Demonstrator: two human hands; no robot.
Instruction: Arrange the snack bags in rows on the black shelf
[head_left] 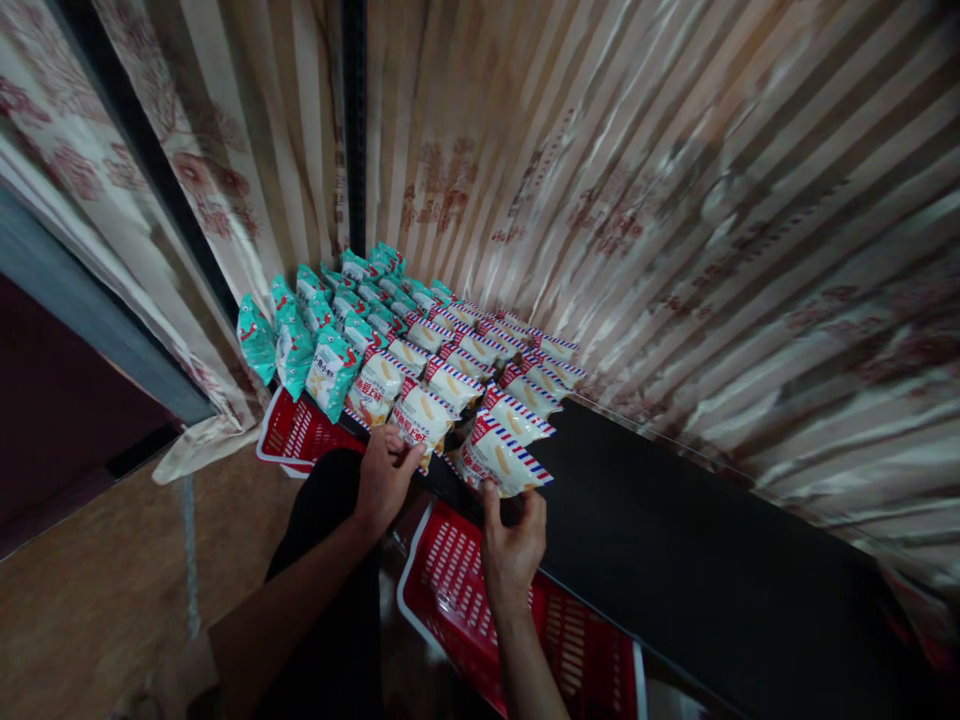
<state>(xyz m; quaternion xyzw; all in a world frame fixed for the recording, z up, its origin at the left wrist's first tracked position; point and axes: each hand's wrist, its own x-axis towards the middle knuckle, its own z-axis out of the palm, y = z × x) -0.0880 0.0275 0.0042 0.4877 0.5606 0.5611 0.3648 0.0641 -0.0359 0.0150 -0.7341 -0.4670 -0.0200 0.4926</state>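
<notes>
My left hand (385,478) is closed on the lower edge of a white snack packet with red and blue striped trim (420,418) in the front row on a black shelf (675,530). My right hand (514,540) pinches the bottom edge of another such white packet (501,458) at the row's right end. Behind them lie rows of more white packets (480,350), and to the left stand several teal packets (330,330).
A red plastic basket (465,590) sits below my right hand, a second red basket (296,435) under the shelf's left end. Striped, flowered curtains (637,220) hang behind the shelf. A brown floor (97,600) lies at the lower left.
</notes>
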